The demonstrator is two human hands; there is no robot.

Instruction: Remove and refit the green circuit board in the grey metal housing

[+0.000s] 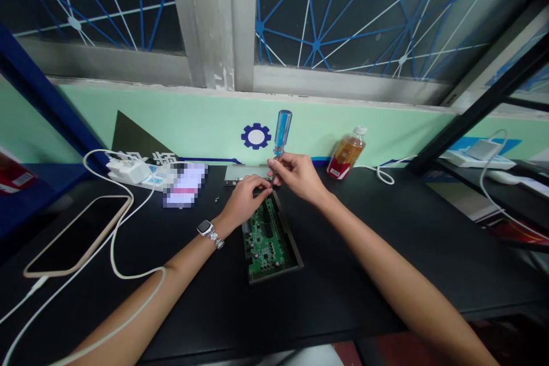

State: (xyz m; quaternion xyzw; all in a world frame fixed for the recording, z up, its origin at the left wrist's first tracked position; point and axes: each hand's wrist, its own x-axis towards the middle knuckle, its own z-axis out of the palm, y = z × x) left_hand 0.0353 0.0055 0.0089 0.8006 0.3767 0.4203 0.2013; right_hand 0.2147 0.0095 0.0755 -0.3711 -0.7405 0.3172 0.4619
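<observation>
A green circuit board (266, 237) in a dark metal casing (291, 240) lies on the black table. My right hand (300, 174) is closed around the shaft of a screwdriver (282, 131), whose clear blue handle points up. The screwdriver stands nearly upright over the casing's far end. My left hand (243, 203) reaches across the board's far left corner. Its thumb and forefinger are pinched together beside the screwdriver's tip; whatever lies between them is too small to make out. The tip itself is hidden by the fingers.
Behind my hands lies a flat metal plate (234, 172). Tiny metal parts (217, 199) rest left of the board. A phone (79, 234), white cables (112, 246) and a power strip (132, 171) occupy the left. A drink bottle (346, 153) stands back right by the wall.
</observation>
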